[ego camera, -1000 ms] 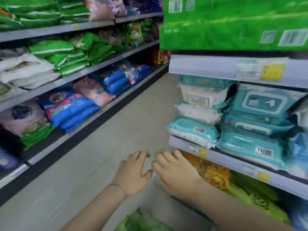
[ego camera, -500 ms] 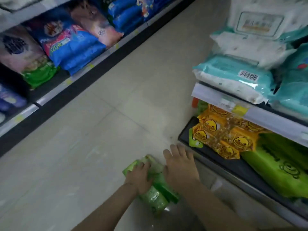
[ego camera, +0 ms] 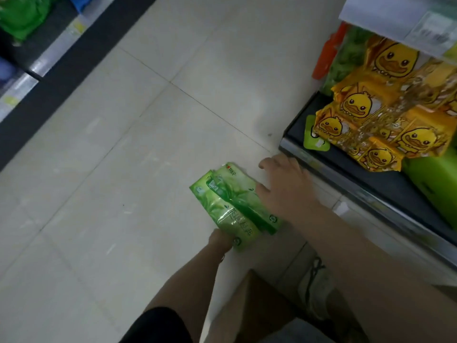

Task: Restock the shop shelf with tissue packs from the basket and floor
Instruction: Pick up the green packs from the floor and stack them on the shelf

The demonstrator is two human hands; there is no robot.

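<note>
Tissue pack (ego camera: 235, 206) on floor (ego camera: 123, 169): right hand (ego camera: 284, 191) spread against its 3 o'clock side, left hand (ego camera: 220, 240) at 6 o'clock, grip hidden. Likely squaring up a two-handed lift.

Not much legible here tbh. The green pack (ego camera: 232, 206) has small white lettering at its far end. It looks like "HIEP" with a heart before it, but I wouldn't swear to it. The bigger characters down its face are too blurry for me. The price tag (ego camera: 432, 30) is a smear, and any text on the duck packs (ego camera: 385, 115) is too small to read.
</note>
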